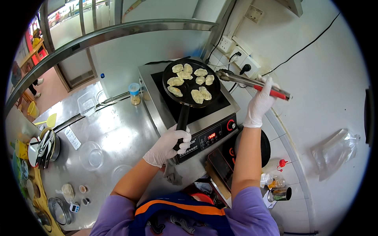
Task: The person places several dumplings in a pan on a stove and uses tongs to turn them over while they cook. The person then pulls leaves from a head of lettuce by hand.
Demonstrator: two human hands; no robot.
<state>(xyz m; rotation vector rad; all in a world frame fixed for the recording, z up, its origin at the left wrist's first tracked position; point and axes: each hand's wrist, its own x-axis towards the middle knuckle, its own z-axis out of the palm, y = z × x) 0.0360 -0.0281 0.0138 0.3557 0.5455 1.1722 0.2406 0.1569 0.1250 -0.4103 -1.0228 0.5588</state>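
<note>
A black frying pan (187, 89) sits on the induction cooker (232, 103), with several pale dumplings (175, 81) spread over its base. Wrapped round the pan's handle is my gloved left hand (167, 145), closed. My gloved right hand (263, 100) grips metal tongs (242, 78) by their red-trimmed handles, to the right of the pan. The tongs' tips point left, by the pan's right rim, and hold no dumpling that I can see. Beneath my left hand a grey cloth (172, 175) hangs at the counter's edge.
On the steel counter (114, 133) stand a blue-lidded jar (134, 94), clear plastic bowls (91, 156) and a container of utensils (49, 145). Another dark pan (264, 147) lies right of the cooker. Bottles (271, 181) stand lower right. Cords run from wall sockets (238, 55) behind the tongs.
</note>
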